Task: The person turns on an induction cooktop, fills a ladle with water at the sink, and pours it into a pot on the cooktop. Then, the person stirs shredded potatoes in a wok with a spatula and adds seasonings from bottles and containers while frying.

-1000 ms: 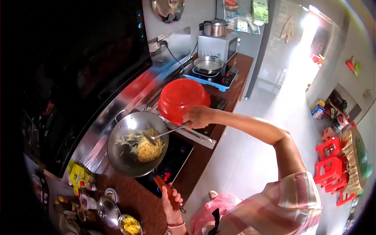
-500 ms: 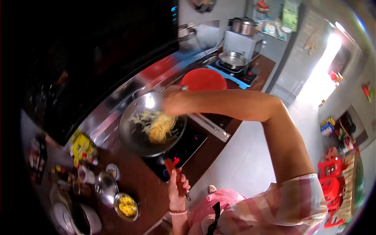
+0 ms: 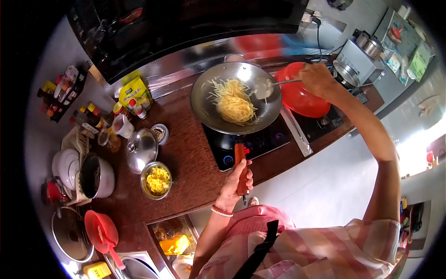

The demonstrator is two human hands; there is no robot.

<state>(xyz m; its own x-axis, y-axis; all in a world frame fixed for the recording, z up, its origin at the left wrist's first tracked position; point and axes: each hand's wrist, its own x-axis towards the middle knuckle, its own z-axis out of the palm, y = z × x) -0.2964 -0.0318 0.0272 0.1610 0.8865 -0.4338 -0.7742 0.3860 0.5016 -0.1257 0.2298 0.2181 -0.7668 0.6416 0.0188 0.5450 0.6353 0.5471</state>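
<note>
A wok [image 3: 204, 100] stands on the black induction cooktop [image 3: 269, 144], with pale shredded food [image 3: 235, 103] heaped in its middle. My left hand [image 3: 237, 180] is wrapped round the wok's wooden handle [image 3: 241, 160]. Out to the right, my right hand [image 3: 318, 80] grips the end of a metal spatula [image 3: 289, 81]; the spatula's blade is inside the wok near its right wall, beside the food. Partly behind that hand lies a red basin [image 3: 304, 103].
Left of the wok are a bowl of yellow food [image 3: 158, 180], a metal lid [image 3: 142, 148], jars, a yellow pouch [image 3: 135, 94] and a dark pot [image 3: 103, 176]. A red ladle-like scoop [image 3: 104, 230] is at the lower left. Another pan [image 3: 346, 73] stands at the right.
The view has swung left, showing more of the counter. My right hand has moved over the wok and then back to its right side with the spatula. My left hand stays on the handle.
</note>
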